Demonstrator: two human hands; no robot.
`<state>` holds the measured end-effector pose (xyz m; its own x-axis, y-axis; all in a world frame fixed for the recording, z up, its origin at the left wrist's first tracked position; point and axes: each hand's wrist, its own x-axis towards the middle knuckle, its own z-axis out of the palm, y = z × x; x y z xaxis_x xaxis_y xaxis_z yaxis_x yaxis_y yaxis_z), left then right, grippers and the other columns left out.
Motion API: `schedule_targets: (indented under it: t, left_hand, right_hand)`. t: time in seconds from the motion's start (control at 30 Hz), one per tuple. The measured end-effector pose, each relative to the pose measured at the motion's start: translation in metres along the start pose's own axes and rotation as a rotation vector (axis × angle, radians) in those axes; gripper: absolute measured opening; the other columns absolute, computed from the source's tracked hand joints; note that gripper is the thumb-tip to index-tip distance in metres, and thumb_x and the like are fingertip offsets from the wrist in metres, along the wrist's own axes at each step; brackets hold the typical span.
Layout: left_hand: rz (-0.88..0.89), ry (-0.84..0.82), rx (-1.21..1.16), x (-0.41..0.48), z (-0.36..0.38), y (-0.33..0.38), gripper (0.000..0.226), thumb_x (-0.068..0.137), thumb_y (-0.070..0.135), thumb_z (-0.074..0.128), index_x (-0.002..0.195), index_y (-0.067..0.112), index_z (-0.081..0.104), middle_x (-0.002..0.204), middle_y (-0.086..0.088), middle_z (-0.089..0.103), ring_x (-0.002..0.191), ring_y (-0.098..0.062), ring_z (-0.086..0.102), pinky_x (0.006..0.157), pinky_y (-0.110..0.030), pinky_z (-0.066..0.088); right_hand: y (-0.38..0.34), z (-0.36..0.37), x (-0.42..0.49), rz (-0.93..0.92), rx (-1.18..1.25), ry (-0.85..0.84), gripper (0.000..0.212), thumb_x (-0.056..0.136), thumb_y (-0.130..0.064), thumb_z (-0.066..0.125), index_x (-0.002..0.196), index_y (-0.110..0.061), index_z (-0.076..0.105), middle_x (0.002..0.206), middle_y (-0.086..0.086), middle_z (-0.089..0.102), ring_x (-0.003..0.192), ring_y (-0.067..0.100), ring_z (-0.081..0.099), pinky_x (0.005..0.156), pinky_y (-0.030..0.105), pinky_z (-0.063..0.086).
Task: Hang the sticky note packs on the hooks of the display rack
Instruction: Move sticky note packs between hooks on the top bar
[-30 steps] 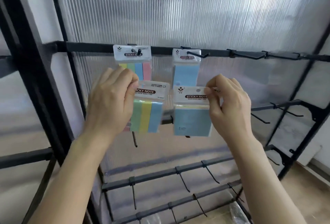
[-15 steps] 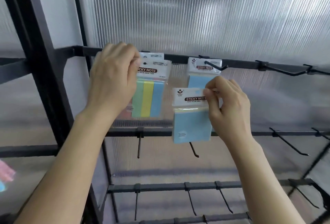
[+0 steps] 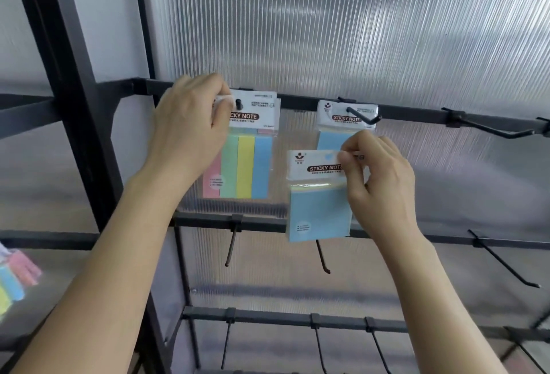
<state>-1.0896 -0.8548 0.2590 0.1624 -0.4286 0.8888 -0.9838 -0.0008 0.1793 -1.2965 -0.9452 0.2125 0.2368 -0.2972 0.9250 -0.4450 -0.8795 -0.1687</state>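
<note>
- I'm watching the left hand [image 3: 190, 126] pinching the striped pack [image 3: 247, 165] by the left edge of its header card. The fingers are curling over the card, and the thumb is hiding behind them.
- That pack is sitting up against the top bar [image 3: 297, 103] of the display rack. The dark tip of the left hook [image 3: 238, 103] is poking out in front of its header. Its pink, green, yellow and blue strips are hanging straight down.
- Another white header card is peeking out just behind it; I cannot tell more about it.
- The right hand [image 3: 378, 177] is pinching the blue pack [image 3: 318, 213] by the right part of its header, thumb and forefinger closing on the card.
- This blue pack is dangling from that grip, on no hook. It is hanging below and slightly left of the second hook [image 3: 361, 114], with its lower edge overlapping the middle bar [image 3: 268, 223] in my view.
- The second hook is carrying a hung blue pack [image 3: 333, 138], partly hiding behind the right hand.
- Further right, another hook [image 3: 491, 131] is sticking out from the top bar.
- A ribbed panel [image 3: 357, 31] is backing the rack.
</note>
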Motion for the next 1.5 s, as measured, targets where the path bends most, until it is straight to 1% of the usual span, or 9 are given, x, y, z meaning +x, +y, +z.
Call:
schedule_targets:
  t: [0.2,0.4,0.57,0.67,0.77,0.87,1.13,1.23,1.5]
  left_hand:
    - [-0.071,-0.027,-0.008,0.007,0.021,-0.010,0.006,0.091,0.008,0.048,0.090,0.003,0.053,0.097,-0.008,0.057,0.094,-0.023,0.047,0.071,-0.027,0.027]
    - [-0.127,0.018,-0.011,0.016,0.044,-0.020,0.004,0.088,0.005,0.053,0.085,0.007,0.052,0.087,0.001,0.048,0.088,-0.021,0.045,0.071,-0.027,0.028]
    - [-0.145,0.069,0.053,0.021,0.060,-0.025,0.003,0.086,0.006,0.057,0.087,0.007,0.055,0.093,-0.009,0.057,0.090,-0.029,0.048,0.074,-0.032,0.030]
    - [-0.153,0.179,0.133,0.012,0.066,-0.023,0.016,0.083,0.009,0.060,0.098,0.007,0.055,0.103,-0.012,0.055,0.098,-0.031,0.046,0.076,-0.030,0.026]
    - [-0.196,0.215,0.070,-0.006,0.070,-0.014,0.041,0.082,0.015,0.059,0.120,0.007,0.048,0.126,-0.013,0.048,0.116,-0.032,0.041,0.090,-0.039,0.032]
    - [-0.159,0.166,0.017,-0.034,0.074,-0.004,0.053,0.081,0.017,0.056,0.130,0.006,0.039,0.140,-0.014,0.038,0.125,-0.033,0.035,0.098,-0.040,0.026]
    - [0.052,-0.017,0.020,-0.069,0.084,0.018,0.050,0.090,0.026,0.039,0.136,0.005,0.039,0.144,-0.017,0.035,0.134,-0.029,0.025,0.108,-0.043,0.020]
    - [0.071,-0.047,0.020,-0.071,0.086,0.023,0.049,0.091,0.027,0.038,0.136,0.007,0.038,0.146,-0.016,0.034,0.135,-0.029,0.025,0.110,-0.045,0.020]
    - [0.048,-0.047,0.005,-0.074,0.087,0.026,0.050,0.090,0.028,0.038,0.135,0.005,0.039,0.143,-0.016,0.038,0.132,-0.026,0.027,0.109,-0.035,0.014]
  right_hand:
    - [0.007,0.003,0.000,-0.003,0.009,-0.002,0.012,0.085,-0.017,0.046,0.076,-0.010,0.051,0.074,-0.003,0.055,0.070,0.020,0.050,0.058,0.028,0.032]
    - [0.012,0.001,0.001,-0.005,-0.009,0.003,0.017,0.085,-0.022,0.042,0.076,-0.010,0.051,0.074,-0.011,0.045,0.068,0.015,0.044,0.057,0.027,0.030]
    - [0.015,-0.002,0.003,0.002,-0.024,0.012,0.017,0.085,-0.021,0.043,0.077,-0.010,0.051,0.075,-0.011,0.046,0.067,0.019,0.048,0.057,0.027,0.031]
    - [0.018,-0.006,0.002,0.003,-0.035,0.018,0.013,0.085,-0.017,0.046,0.076,-0.009,0.051,0.075,-0.012,0.046,0.067,0.020,0.049,0.056,0.027,0.031]
    - [0.021,-0.012,0.001,0.006,-0.040,0.028,0.017,0.086,-0.021,0.043,0.077,-0.010,0.052,0.074,-0.012,0.046,0.067,0.019,0.047,0.054,0.029,0.033]
    - [0.025,-0.022,0.002,0.013,-0.041,0.050,0.017,0.086,-0.020,0.044,0.076,-0.009,0.052,0.074,-0.011,0.047,0.068,0.014,0.044,0.056,0.028,0.030]
    - [0.028,-0.040,0.027,0.072,-0.022,0.058,0.009,0.086,-0.014,0.050,0.078,-0.014,0.051,0.073,-0.010,0.052,0.070,0.014,0.046,0.058,0.017,0.032]
    - [0.029,-0.040,0.038,0.096,-0.018,0.002,0.008,0.085,-0.018,0.047,0.078,-0.020,0.046,0.070,-0.002,0.056,0.069,0.021,0.050,0.058,0.031,0.034]
    - [0.027,-0.040,0.040,0.158,0.003,-0.072,0.010,0.085,-0.022,0.047,0.076,-0.019,0.049,0.063,-0.007,0.050,0.067,0.020,0.045,0.056,0.031,0.028]
